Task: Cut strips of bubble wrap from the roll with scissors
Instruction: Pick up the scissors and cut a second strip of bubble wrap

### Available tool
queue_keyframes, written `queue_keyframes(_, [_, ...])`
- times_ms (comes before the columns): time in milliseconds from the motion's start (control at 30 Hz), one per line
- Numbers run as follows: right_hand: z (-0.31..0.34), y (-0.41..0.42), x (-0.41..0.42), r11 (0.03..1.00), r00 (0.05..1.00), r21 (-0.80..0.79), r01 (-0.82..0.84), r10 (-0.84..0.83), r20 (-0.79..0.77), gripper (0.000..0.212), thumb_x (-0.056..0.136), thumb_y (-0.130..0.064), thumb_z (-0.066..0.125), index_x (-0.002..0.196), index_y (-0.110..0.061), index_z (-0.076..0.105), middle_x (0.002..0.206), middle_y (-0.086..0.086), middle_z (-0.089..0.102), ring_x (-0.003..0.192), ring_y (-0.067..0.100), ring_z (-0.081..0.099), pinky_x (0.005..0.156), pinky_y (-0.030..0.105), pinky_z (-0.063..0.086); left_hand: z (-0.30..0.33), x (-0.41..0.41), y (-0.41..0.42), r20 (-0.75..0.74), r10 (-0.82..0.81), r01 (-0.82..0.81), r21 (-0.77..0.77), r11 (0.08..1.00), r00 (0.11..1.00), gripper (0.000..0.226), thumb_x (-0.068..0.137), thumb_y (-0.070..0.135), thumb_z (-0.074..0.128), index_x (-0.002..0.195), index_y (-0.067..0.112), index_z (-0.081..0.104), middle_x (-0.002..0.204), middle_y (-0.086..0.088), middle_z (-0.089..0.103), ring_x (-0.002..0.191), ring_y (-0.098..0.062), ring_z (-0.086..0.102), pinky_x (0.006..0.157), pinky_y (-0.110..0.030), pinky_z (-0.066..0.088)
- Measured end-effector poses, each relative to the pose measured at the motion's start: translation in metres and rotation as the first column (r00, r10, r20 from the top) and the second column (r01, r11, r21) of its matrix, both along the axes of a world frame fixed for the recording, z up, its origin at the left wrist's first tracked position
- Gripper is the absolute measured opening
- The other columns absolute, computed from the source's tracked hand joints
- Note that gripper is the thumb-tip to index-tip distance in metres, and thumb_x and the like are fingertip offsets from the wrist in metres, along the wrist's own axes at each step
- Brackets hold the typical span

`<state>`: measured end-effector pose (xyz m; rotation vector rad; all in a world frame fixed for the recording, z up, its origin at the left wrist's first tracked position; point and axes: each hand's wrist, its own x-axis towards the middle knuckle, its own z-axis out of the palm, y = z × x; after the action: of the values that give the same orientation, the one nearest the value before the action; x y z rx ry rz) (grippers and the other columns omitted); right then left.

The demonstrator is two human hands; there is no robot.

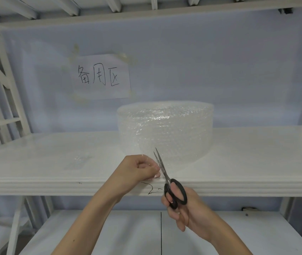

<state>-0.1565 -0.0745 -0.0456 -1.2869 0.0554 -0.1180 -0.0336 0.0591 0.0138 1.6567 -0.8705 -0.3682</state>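
A fat roll of clear bubble wrap stands on end in the middle of the white shelf. Its loose end trails forward to the shelf's front edge. My left hand pinches that loose end, fingers curled around it. My right hand grips black-handled scissors just below the shelf edge. The blades point up and away, nearly closed, lying against the wrap right beside my left fingers.
A cut piece of bubble wrap lies flat on the shelf to the left. A paper sign is taped to the back wall. White frame uprights stand at both sides, and a lower shelf is under my arms.
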Motion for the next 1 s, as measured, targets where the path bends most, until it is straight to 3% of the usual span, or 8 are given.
queue_keyframes(200, [0.004, 0.003, 0.000, 0.999, 1.000, -0.043, -0.009, 0.009, 0.013, 0.042, 0.061, -0.053, 0.079, 0.060, -0.015, 0.061, 0.070, 0.005, 0.051, 0.041, 0.012, 0.041, 0.029, 0.019, 0.039, 0.004, -0.002, 0.007, -0.003, -0.015, 0.015, 0.023, 1.000, 1.000, 0.007, 0.087, 0.009, 0.069, 0.087, 0.002, 0.070, 0.075, -0.008, 0.075, 0.070, -0.012, 0.068, 0.070, -0.019, 0.053])
queue_keyframes(400, [0.017, 0.007, 0.001, 0.999, 1.000, -0.047, 0.014, -0.013, 0.015, 0.045, 0.076, -0.053, 0.071, 0.066, -0.012, 0.057, 0.070, 0.004, 0.054, 0.038, 0.010, 0.042, 0.027, 0.017, 0.035, 0.007, -0.014, 0.010, 0.028, -0.070, 0.068, 0.063, 0.996, 0.997, 0.005, 0.088, 0.006, 0.068, 0.085, 0.003, 0.070, 0.068, 0.000, 0.072, 0.061, -0.005, 0.064, 0.065, -0.015, 0.050])
queue_keyframes(500, [0.020, 0.006, 0.002, 0.995, 0.999, -0.094, 0.024, -0.022, 0.031, 0.038, 0.075, -0.050, 0.067, 0.058, -0.017, 0.059, 0.072, 0.007, 0.050, 0.036, 0.008, 0.040, 0.027, 0.017, 0.035, 0.011, -0.013, 0.013, 0.028, -0.048, 0.047, 0.058, 0.997, 0.998, 0.008, 0.086, 0.014, 0.071, 0.086, 0.006, 0.072, 0.066, 0.002, 0.072, 0.065, -0.008, 0.067, 0.070, -0.018, 0.054])
queue_keyframes(600, [0.023, 0.006, 0.000, 0.993, 0.999, -0.112, 0.025, -0.022, 0.024, 0.038, 0.071, -0.050, 0.071, 0.057, -0.017, 0.059, 0.071, 0.005, 0.051, 0.036, 0.009, 0.039, 0.027, 0.017, 0.035, 0.017, -0.011, 0.014, -0.028, 0.010, -0.009, 0.007, 1.000, 1.000, 0.023, 0.086, 0.029, 0.071, 0.090, 0.006, 0.073, 0.079, -0.006, 0.078, 0.075, -0.010, 0.072, 0.074, -0.018, 0.056])
queue_keyframes(667, [0.026, 0.006, -0.003, 0.993, 1.000, -0.113, 0.026, -0.025, 0.010, 0.035, 0.070, -0.045, 0.069, 0.061, -0.014, 0.057, 0.069, 0.003, 0.052, 0.036, 0.009, 0.039, 0.027, 0.016, 0.034, 0.021, -0.012, 0.011, -0.046, 0.050, -0.052, -0.037, 0.998, 0.998, 0.032, 0.087, 0.036, 0.068, 0.090, 0.005, 0.073, 0.083, -0.007, 0.078, 0.074, -0.010, 0.071, 0.072, -0.020, 0.055])
queue_keyframes(767, [0.029, 0.006, -0.004, 0.992, 0.999, -0.125, 0.035, -0.034, 0.009, 0.029, 0.092, -0.026, 0.057, 0.067, -0.012, 0.052, 0.070, 0.003, 0.051, 0.036, 0.008, 0.039, 0.027, 0.015, 0.034, 0.025, -0.016, 0.005, -0.035, 0.108, -0.111, -0.076, 0.991, 0.994, 0.038, 0.090, 0.042, 0.063, 0.087, 0.005, 0.072, 0.079, -0.006, 0.077, 0.067, -0.013, 0.068, 0.068, -0.022, 0.056])
queue_keyframes(867, [0.029, 0.005, -0.005, 0.989, 0.999, -0.147, 0.032, -0.033, -0.003, 0.028, 0.098, -0.015, 0.046, 0.071, -0.011, 0.048, 0.067, 0.001, 0.049, 0.036, 0.008, 0.038, 0.027, 0.016, 0.034, 0.028, -0.020, -0.002, -0.042, 0.155, -0.159, -0.116, 0.980, 0.987, 0.042, 0.090, 0.046, 0.061, 0.081, 0.006, 0.071, 0.070, -0.006, 0.075, 0.058, -0.013, 0.065, 0.062, -0.024, 0.055])
queue_keyframes(1000, [0.031, 0.005, -0.007, 0.986, 0.999, -0.162, 0.040, -0.042, -0.006, 0.028, 0.095, -0.020, 0.052, 0.068, -0.012, 0.049, 0.069, 0.002, 0.049, 0.037, 0.008, 0.038, 0.027, 0.016, 0.033, 0.029, -0.019, -0.007, -0.054, 0.186, -0.191, -0.126, 0.973, 0.981, 0.028, 0.090, 0.028, 0.065, 0.080, 0.003, 0.071, 0.068, -0.009, 0.075, 0.057, -0.014, 0.064, 0.059, -0.023, 0.056])
